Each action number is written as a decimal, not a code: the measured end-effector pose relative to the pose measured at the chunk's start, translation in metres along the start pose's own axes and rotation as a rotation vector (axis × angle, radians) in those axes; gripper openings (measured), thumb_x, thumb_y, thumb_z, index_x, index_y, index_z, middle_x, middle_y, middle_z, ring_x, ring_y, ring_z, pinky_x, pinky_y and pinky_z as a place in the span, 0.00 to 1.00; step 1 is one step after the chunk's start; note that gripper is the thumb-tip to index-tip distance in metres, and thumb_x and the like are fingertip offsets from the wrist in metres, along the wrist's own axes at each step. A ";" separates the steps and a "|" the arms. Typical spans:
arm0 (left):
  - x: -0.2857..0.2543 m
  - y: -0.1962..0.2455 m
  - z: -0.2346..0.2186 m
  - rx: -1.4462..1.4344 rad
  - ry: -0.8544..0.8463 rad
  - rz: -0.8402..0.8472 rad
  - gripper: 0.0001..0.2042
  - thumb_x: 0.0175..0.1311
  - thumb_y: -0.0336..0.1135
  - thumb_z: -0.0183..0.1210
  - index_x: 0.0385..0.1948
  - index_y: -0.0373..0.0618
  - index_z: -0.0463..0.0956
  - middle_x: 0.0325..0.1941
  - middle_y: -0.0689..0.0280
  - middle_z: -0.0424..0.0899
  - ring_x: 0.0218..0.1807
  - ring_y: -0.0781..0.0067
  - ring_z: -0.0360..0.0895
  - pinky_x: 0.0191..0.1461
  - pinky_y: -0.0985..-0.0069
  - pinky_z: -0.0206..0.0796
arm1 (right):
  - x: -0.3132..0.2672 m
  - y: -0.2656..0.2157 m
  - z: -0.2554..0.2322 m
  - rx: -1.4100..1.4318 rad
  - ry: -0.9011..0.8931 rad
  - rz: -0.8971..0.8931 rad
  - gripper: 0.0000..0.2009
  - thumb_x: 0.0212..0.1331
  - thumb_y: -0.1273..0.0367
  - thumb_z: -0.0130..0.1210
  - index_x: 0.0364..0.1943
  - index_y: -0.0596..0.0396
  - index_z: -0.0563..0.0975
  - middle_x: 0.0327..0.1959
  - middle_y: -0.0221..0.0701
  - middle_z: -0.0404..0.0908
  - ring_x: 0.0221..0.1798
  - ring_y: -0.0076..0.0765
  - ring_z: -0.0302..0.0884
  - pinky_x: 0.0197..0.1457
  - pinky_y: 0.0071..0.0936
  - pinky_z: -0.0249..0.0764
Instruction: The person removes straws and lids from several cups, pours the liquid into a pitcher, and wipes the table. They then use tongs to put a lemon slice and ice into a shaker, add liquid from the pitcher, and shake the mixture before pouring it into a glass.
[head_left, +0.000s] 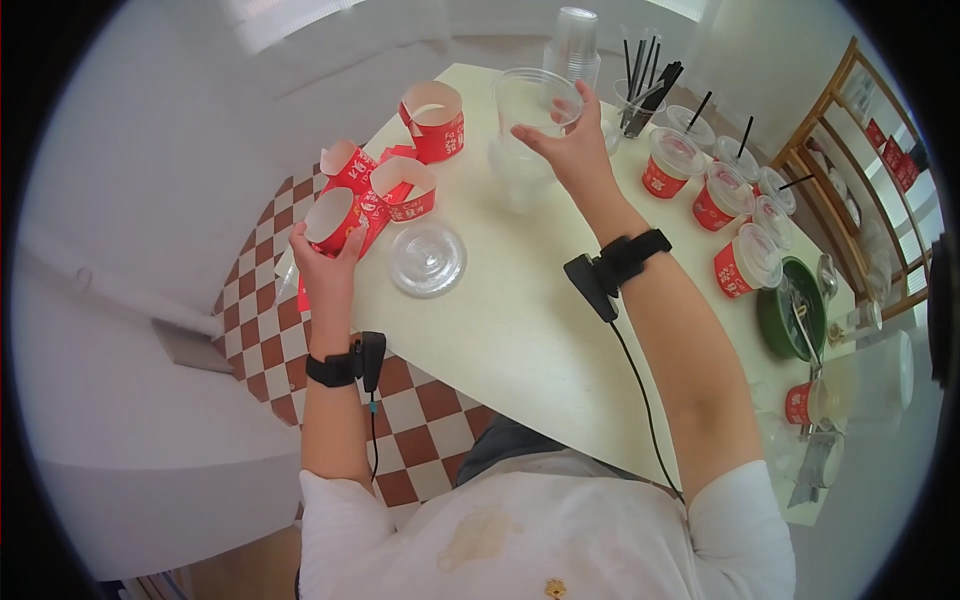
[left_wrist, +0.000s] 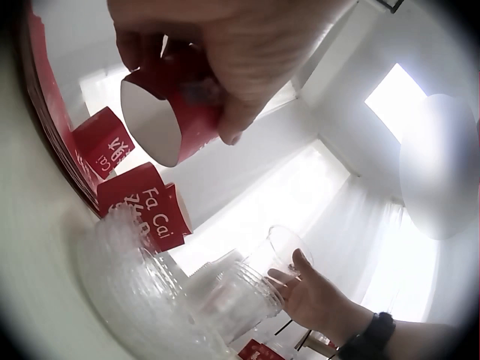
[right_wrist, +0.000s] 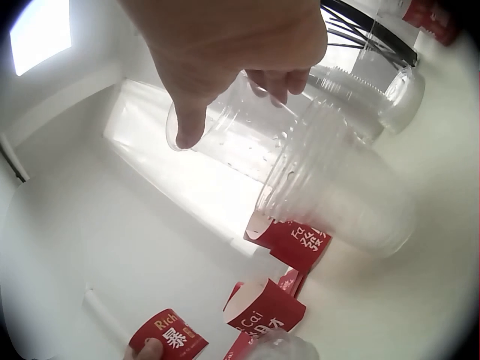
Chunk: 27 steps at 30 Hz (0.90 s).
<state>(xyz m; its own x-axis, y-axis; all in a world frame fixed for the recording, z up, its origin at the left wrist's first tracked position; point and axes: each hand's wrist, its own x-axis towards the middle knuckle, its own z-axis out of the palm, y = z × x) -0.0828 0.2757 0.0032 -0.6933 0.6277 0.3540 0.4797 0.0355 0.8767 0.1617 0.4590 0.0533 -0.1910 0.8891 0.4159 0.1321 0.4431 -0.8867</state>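
My left hand (head_left: 326, 272) grips a red paper cup sleeve (head_left: 333, 216) with thumb and fingers; its open end shows in the left wrist view. My right hand (head_left: 572, 145) holds a clear plastic cup (right_wrist: 236, 142) by the rim, thumb on one side and fingers on the other. Directly below that cup, a stack of clear cups (right_wrist: 337, 187) stands on the table and overlaps it in the right wrist view. More red sleeves (head_left: 404, 190) lie near my left hand, with one standing sleeve (head_left: 436, 120) farther back. Round clear lids (head_left: 427, 258) are stacked beside them.
Several lidded cups in red sleeves (head_left: 722, 195) stand along the right of the white table (head_left: 480, 320). Behind are another clear cup stack (head_left: 577, 45) and black straws (head_left: 645, 85) in a container. A green bowl (head_left: 785, 325) with utensils sits at the right edge.
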 end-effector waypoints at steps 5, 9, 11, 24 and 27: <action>0.020 -0.003 0.001 0.119 -0.072 0.068 0.34 0.51 0.37 0.65 0.55 0.37 0.54 0.58 0.51 0.59 0.58 0.59 0.62 0.60 0.68 0.58 | -0.006 0.016 0.000 -0.301 -0.116 -0.029 0.53 0.33 0.56 0.71 0.63 0.64 0.49 0.61 0.52 0.59 0.65 0.48 0.57 0.65 0.39 0.57; 0.024 -0.001 0.007 0.266 -0.095 0.147 0.35 0.50 0.37 0.65 0.56 0.37 0.53 0.58 0.50 0.59 0.61 0.55 0.60 0.63 0.66 0.55 | -0.023 0.014 -0.006 -0.322 -0.096 -0.026 0.51 0.36 0.55 0.69 0.62 0.66 0.52 0.63 0.51 0.55 0.67 0.49 0.52 0.66 0.40 0.55; 0.025 -0.005 0.018 0.324 -0.152 0.175 0.36 0.50 0.37 0.64 0.58 0.37 0.52 0.60 0.49 0.58 0.62 0.53 0.58 0.64 0.65 0.53 | -0.052 0.008 -0.028 -0.193 -0.027 0.010 0.49 0.38 0.55 0.68 0.62 0.65 0.52 0.64 0.50 0.53 0.67 0.49 0.50 0.66 0.40 0.55; 0.013 -0.014 -0.007 0.299 -0.208 0.165 0.43 0.51 0.43 0.62 0.65 0.43 0.43 0.68 0.49 0.44 0.70 0.53 0.44 0.68 0.61 0.45 | -0.180 0.028 -0.199 0.052 0.784 0.664 0.39 0.46 0.62 0.64 0.60 0.62 0.55 0.59 0.42 0.58 0.59 0.39 0.59 0.61 0.32 0.57; 0.005 -0.011 -0.012 0.342 -0.148 0.230 0.40 0.53 0.41 0.60 0.65 0.43 0.44 0.69 0.51 0.45 0.70 0.54 0.45 0.68 0.61 0.46 | -0.177 0.048 -0.214 -0.124 0.843 0.566 0.44 0.42 0.59 0.67 0.61 0.63 0.53 0.59 0.44 0.57 0.61 0.41 0.58 0.62 0.32 0.56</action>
<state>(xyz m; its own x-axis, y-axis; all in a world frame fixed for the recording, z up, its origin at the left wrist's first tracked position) -0.0978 0.2694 -0.0008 -0.4754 0.7530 0.4549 0.7802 0.1220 0.6135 0.4097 0.3470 -0.0194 0.6706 0.7418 -0.0079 0.0995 -0.1005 -0.9899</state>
